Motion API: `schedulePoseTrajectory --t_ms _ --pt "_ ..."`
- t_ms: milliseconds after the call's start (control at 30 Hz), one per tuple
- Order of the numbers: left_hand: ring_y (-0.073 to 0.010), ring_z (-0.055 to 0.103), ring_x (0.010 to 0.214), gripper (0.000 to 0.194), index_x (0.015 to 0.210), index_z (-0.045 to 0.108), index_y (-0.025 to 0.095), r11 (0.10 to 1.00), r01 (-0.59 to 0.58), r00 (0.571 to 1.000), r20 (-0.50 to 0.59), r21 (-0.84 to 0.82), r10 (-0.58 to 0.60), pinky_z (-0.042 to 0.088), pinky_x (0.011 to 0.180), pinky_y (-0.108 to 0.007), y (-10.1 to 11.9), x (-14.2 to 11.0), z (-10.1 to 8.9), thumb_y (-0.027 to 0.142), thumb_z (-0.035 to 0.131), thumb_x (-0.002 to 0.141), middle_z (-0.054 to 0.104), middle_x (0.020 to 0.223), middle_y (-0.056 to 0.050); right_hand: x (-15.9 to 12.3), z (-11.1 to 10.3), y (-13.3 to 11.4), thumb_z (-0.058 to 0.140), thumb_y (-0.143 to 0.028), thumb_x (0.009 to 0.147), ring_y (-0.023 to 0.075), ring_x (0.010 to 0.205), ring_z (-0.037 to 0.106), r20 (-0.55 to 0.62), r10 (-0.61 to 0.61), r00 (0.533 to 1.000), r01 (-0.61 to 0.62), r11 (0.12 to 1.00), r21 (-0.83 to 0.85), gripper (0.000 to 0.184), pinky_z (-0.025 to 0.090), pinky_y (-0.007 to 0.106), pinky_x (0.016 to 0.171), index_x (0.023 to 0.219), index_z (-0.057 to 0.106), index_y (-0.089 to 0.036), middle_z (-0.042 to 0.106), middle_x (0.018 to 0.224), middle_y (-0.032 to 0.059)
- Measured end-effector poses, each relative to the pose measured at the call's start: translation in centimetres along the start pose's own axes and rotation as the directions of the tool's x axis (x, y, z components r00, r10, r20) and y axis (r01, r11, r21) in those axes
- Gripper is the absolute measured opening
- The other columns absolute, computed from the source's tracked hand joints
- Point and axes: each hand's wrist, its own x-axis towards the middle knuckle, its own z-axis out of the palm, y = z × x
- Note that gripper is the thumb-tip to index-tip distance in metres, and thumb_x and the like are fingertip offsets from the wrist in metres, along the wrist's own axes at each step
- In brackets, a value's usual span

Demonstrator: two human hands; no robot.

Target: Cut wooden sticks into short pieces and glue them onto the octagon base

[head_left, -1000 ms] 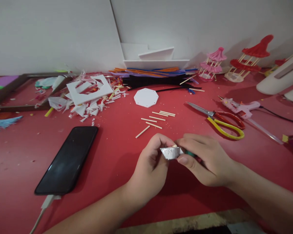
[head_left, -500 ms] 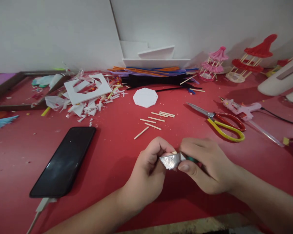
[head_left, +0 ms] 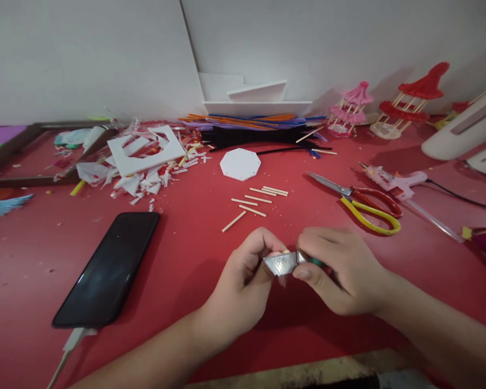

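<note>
My right hand [head_left: 340,270] is closed round a utility knife [head_left: 281,263] with a green handle, mostly hidden in the palm. Its broad silver blade points left, across the fingertips of my left hand [head_left: 247,281]. That left hand is closed in a pinch on what looks like a thin wooden stick [head_left: 285,252]; only a pale tip shows behind the blade. Beyond my hands, several short wooden sticks [head_left: 256,200] lie loose on the red table [head_left: 194,243]. Farther back is a white octagonal board [head_left: 240,164] with small holes near its edge.
A black phone [head_left: 107,270] on a cable lies left. Scissors [head_left: 358,205] and a pink glue gun [head_left: 397,182] lie right. Foam scraps [head_left: 146,156] pile at back left, pipe cleaners [head_left: 255,124] at back centre. Pink [head_left: 350,111] and red [head_left: 409,102] tiered models stand at back right.
The knife's blade has tilted and shifted slightly against my left fingertips. Both hands have moved a little lower in view and keep their grips. The things on the table lie as before.
</note>
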Motion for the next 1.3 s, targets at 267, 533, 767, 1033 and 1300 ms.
schedulePoseTrajectory --t_ms 267,533,767,1033,1300 --pt "-0.0100 0.048 0.059 0.013 0.089 0.050 0.021 0.981 -0.134 0.991 0.016 0.140 0.133 0.039 0.059 -0.022 -0.4 -0.5 -0.8 0.020 0.043 0.100 0.053 0.066 0.003 0.3 -1.4 1.1 0.043 -0.033 0.097 0.0092 0.052 0.036 -0.252 0.073 0.965 -0.089 0.994 -0.055 0.029 0.026 0.025 0.052 0.070 0.042 -0.020 0.042 0.059 -0.0035" --pt "-0.0097 0.057 0.069 0.025 0.089 0.051 0.021 0.980 -0.115 0.991 -0.054 0.164 0.125 0.044 0.063 -0.019 -0.7 -0.1 -0.1 -0.002 0.041 0.090 0.061 0.078 0.002 0.2 0.8 -0.4 0.041 -0.044 0.096 0.0111 0.058 0.041 -0.051 0.045 0.998 -0.044 0.999 0.013 0.036 0.028 0.026 0.056 0.073 0.051 -0.018 0.049 0.067 -0.0002" --pt "-0.0095 0.053 0.068 0.033 0.089 0.052 0.022 0.961 -0.142 0.985 -0.059 0.237 0.160 0.043 0.061 -0.019 -0.8 -0.2 -0.1 -0.008 0.040 0.082 0.059 0.078 0.003 0.2 0.7 -0.6 0.041 -0.044 0.096 0.0099 0.057 0.034 -0.073 0.010 0.997 -0.011 1.000 -0.010 0.035 0.023 0.026 0.053 0.072 0.043 -0.019 0.043 0.065 -0.0028" --pt "-0.0082 0.047 0.064 0.028 0.087 0.049 0.022 0.966 -0.127 0.990 -0.039 0.225 0.139 0.038 0.058 -0.018 -0.6 -0.1 0.1 -0.004 0.041 0.085 0.055 0.076 0.005 0.3 0.7 -0.8 0.042 -0.045 0.096 0.0097 0.056 0.033 -0.070 -0.002 0.998 0.002 1.000 0.002 0.035 0.022 0.026 0.053 0.072 0.038 -0.020 0.040 0.064 -0.0036" --pt "-0.0099 0.049 0.064 0.027 0.087 0.050 0.022 0.966 -0.116 0.991 -0.036 0.232 0.127 0.037 0.056 -0.021 -0.7 -0.1 0.1 -0.004 0.041 0.084 0.057 0.076 0.003 0.3 0.7 -0.8 0.042 -0.043 0.096 0.0096 0.056 0.032 -0.080 -0.009 0.997 0.009 1.000 -0.006 0.034 0.022 0.026 0.053 0.071 0.039 -0.020 0.039 0.063 -0.0038"
